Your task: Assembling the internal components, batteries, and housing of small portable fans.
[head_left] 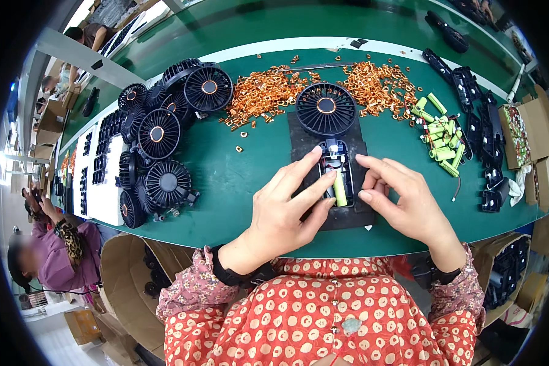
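Note:
A black handheld fan [326,110] lies before me on a dark mat [302,131], its round grille pointing away. Its handle [348,177] is uncovered, showing wires and a green cylindrical battery [340,190] inside. My left hand [280,204] grips the handle from the left: the index finger reaches its upper part, another fingertip presses at the battery's top, and the thumb sits by the battery's lower end. My right hand [402,198] is beside the handle's right edge, thumb and index finger apart, other fingers curled; whether it touches the edge I cannot tell.
Stacked black fan heads [168,177] fill the left side. Small orange metal-like pieces [259,97] lie in heaps behind the fan. Green batteries [442,137] and black handle shells [488,140] are at right, near an open carton [527,131]. A co-worker [61,244] sits far left.

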The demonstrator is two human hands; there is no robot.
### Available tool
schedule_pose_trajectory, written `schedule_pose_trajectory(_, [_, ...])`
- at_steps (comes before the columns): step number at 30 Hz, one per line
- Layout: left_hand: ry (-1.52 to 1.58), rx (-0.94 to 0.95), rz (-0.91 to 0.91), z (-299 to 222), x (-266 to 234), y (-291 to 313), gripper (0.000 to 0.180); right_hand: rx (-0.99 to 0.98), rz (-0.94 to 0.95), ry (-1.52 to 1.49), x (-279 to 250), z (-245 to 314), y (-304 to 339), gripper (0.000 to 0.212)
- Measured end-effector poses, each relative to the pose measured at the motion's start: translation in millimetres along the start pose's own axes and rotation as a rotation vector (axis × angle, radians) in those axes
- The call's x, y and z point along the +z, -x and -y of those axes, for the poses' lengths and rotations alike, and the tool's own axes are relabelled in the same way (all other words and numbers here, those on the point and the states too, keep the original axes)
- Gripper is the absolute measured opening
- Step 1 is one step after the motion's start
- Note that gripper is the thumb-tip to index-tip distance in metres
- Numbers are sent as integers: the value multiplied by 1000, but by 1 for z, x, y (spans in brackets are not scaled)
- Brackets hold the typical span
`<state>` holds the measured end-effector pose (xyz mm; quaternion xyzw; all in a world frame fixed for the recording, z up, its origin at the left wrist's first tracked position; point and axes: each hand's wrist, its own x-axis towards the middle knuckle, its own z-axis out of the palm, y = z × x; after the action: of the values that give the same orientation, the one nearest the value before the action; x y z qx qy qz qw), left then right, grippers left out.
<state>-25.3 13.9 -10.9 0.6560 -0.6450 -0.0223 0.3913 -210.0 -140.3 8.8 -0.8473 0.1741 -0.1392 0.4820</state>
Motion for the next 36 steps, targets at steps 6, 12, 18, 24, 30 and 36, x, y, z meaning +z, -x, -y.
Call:
schedule_pose_trajectory(6, [101,-61,-62,10,-2,-3,46,-41,-131,59,-9,-13,10,38])
schedule_pose_trajectory(12, [18,79,-12,5,-1,-6,45,-24,-66,37,-8,-15,0,35])
schedule_pose_trajectory(18, [-243,232,79,1,5,-15,44,-97,-25,44,-6,-26,-2,37])
schedule_pose_trajectory(24, [-242,163,144,-1,3,-18,46,-149,18,189,-6,-29,3,44])
schedule_pose_trajectory(30, [-203,137,139,1,3,-19,43,-205,-28,227,-6,-27,3,42])
schedule_pose_trajectory(36, [2,103,115,12,-2,-12,43,-281,-165,192,-1,-27,-2,21])
